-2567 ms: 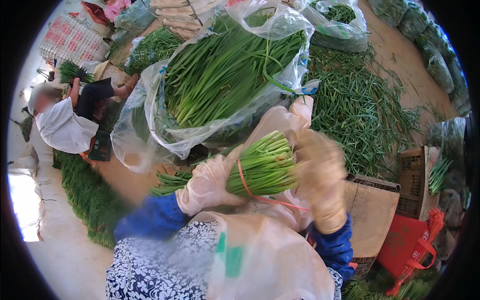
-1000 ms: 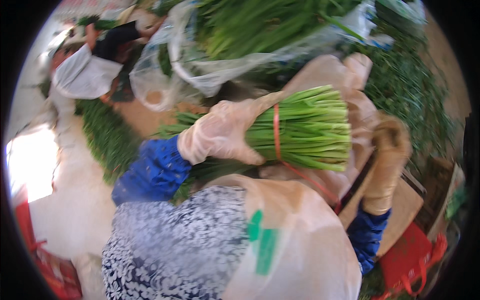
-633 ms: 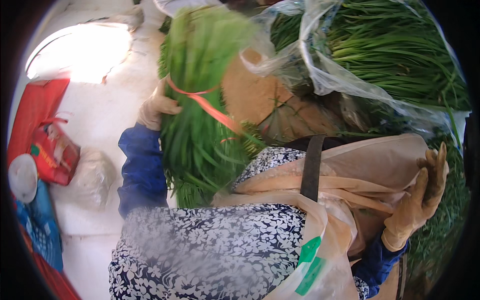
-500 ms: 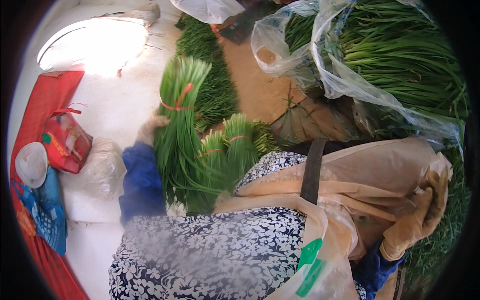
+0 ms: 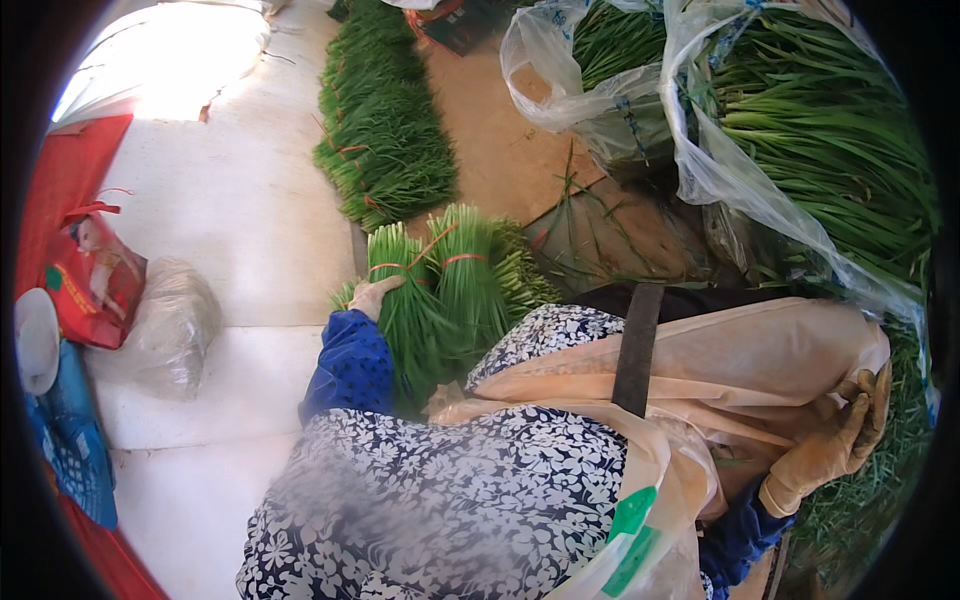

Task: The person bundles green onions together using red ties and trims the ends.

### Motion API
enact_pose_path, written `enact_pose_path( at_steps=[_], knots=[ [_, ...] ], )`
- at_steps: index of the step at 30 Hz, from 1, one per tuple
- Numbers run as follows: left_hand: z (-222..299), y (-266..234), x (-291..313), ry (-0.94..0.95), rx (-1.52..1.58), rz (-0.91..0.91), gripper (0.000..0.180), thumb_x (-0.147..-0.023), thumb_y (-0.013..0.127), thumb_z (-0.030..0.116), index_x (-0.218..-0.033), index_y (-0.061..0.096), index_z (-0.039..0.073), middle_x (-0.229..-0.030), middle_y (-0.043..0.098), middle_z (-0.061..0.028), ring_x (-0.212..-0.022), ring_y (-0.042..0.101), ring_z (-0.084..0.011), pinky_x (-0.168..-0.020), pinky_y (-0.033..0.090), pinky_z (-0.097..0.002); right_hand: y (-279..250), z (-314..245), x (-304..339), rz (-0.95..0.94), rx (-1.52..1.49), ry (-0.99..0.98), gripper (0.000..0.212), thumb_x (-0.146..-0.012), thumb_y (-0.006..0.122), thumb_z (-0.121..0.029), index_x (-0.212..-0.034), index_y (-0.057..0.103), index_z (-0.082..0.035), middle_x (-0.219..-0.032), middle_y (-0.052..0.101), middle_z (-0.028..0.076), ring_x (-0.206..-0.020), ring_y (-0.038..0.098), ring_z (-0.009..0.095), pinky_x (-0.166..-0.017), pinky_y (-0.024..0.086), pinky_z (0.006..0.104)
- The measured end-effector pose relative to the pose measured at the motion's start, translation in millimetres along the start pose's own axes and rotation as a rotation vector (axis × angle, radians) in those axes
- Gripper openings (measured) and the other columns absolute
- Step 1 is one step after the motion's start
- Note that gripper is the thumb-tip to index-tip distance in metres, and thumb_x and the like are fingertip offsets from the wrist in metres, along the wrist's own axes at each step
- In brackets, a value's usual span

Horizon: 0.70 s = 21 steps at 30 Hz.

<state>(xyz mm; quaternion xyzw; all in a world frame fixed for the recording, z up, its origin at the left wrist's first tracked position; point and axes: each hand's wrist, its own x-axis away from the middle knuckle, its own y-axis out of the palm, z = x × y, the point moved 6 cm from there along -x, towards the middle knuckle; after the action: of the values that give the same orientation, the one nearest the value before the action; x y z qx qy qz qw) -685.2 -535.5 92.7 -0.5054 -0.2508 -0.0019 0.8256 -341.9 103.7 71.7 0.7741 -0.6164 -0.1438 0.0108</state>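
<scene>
The green leafy bundle tied with an orange-red band [image 5: 415, 312] is gripped near its band by the pale-gloved left hand [image 5: 378, 296], pale cut ends upward, just beyond the right edge of the white floor [image 5: 235, 210]; whether its leaf tips are bearing on anything cannot be told. It could be toppled if it were released while leaning, since its leaves are soft and little base would be offered by them. The second green banded bundle [image 5: 468, 285], standing close beside it, might be knocked over by a sideways push, or its leaves might be snagged and bent between the two. The band could be slid off or loosened if the pull were taken on it alone. Leaves might also be crushed against the navy-and-white floral garment [image 5: 440, 490], by which the lower part is crowded. No second support is given: the tan-gloved right hand [image 5: 830, 445] is rested well apart by the translucent peach apron [image 5: 780, 350], its fingers loosely bent and nothing seen in it, so a slip might not be caught in time.
</scene>
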Motion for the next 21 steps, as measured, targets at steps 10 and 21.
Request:
enact_pose_path(
  at_steps=[10,21],
  knots=[
    [-1,72,-14,-0.176,-0.551,0.266,0.121,-0.071,0.078,0.047,-0.153,0.002,0.002,-0.123,0.055,-0.0286,-0.107,0.061,-0.0401,-0.089,0.05,-0.0462,1,10,-3,0.084,0.216,0.027,0.023,-0.098,0.052,-0.008,-0.115,0.063,0.003,-0.118,0.065,0.011,-0.099,0.06,0.016,-0.084,0.051,0.0263],
    [1,79,-29,-0.1,-0.697,0.177,0.115,-0.074,0.075,0.049,-0.153,0.006,0.002,-0.124,0.055,-0.0299,-0.107,0.061,-0.04,-0.092,0.05,-0.0442,2,6,-7,-0.037,0.388,-0.059,0.027,-0.094,0.052,-0.011,-0.113,0.064,0.003,-0.132,0.056,0.014,-0.12,0.055,0.026,-0.103,0.044,0.0406]
  ],
)
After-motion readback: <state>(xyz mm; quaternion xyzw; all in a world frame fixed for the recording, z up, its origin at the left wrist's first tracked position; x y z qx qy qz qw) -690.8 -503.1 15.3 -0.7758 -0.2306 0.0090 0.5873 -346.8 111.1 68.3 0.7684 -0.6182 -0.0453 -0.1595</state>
